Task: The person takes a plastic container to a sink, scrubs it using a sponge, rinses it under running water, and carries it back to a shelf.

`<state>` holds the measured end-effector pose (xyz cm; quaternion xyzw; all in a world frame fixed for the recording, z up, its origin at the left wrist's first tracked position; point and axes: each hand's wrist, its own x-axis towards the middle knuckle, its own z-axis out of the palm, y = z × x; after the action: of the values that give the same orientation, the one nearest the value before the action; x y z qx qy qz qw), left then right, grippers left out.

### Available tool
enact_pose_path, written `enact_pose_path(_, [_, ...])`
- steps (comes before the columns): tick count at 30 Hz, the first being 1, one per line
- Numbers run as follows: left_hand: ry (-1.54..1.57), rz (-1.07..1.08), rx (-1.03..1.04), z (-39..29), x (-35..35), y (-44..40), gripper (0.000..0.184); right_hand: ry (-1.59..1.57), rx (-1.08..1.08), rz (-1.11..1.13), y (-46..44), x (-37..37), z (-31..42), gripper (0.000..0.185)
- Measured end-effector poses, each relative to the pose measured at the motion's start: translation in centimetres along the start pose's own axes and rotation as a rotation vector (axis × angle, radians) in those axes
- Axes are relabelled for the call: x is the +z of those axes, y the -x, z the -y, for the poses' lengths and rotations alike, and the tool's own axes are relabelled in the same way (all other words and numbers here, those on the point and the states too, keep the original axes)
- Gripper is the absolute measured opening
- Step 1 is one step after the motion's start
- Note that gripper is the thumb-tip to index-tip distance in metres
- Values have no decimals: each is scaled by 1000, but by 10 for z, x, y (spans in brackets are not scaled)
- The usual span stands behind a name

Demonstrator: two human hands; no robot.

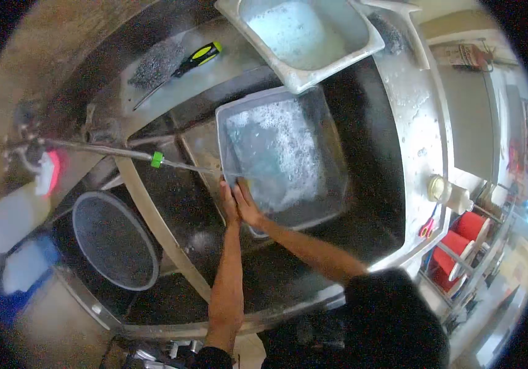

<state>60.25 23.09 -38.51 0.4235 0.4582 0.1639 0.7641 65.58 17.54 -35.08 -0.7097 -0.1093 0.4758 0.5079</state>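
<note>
Fingers (pixel 244 194) lie together at the grey tub (pixel 332 154), hold impossible to tell, while sudsy water (pixel 292 135) inside suggests washing begun but unfinished!

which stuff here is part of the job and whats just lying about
Seem in use:
sudsy grey tub, left hand and right hand at its edge
green-tipped spout, pointing towards the tub

Seem just lying about:
screwdriver-like tool
scissors
scouring pad

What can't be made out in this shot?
Head view: floor of grey rectangular plastic tub, largely hidden by white foamy suds.
Head view: far end of off-white rectangular basin, cut off by top edge.
Head view: whether bare left hand or right hand grips anything, too blurred.
</note>
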Motion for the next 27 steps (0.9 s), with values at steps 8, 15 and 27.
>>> enact_pose_path(8, [-104,-227,-102,-44,20,0,64,-210,-301,85,26,-20,43,57])
enact_pose_path(15, [-243,-346,236,-14,10,-13,55,463,-652,-215,-135,-27,32,58])
enact_pose_path(27, [-367,-359,27,-44,72,37,52,1383,-567,-221,-87,-84,1,45])
